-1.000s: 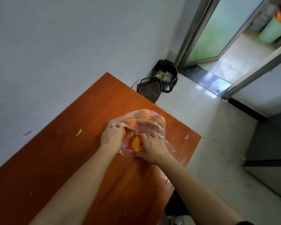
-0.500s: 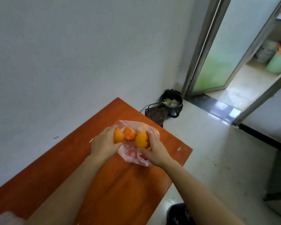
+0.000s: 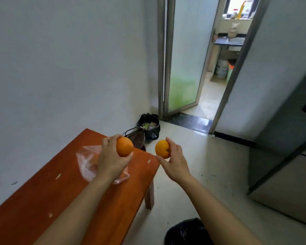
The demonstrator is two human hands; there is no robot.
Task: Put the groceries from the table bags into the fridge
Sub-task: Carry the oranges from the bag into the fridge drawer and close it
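Note:
My left hand holds an orange above the far end of the orange-brown table. My right hand grips a second orange out past the table's right edge, over the floor. A clear plastic bag lies on the table under and behind my left hand, with something orange faintly showing inside. The grey fridge stands at the right edge of the view, its doors closed.
A black bin with scraps and a dark basket sit on the floor beyond the table's end. An open doorway leads to another room. A black bag lies on the floor near my right arm. Tiled floor separates table and fridge.
Both hands have lifted out of the bag, each with an orange, and moved apart. The right hand has swung right, off the table. The view has tilted up and turned toward the fridge.

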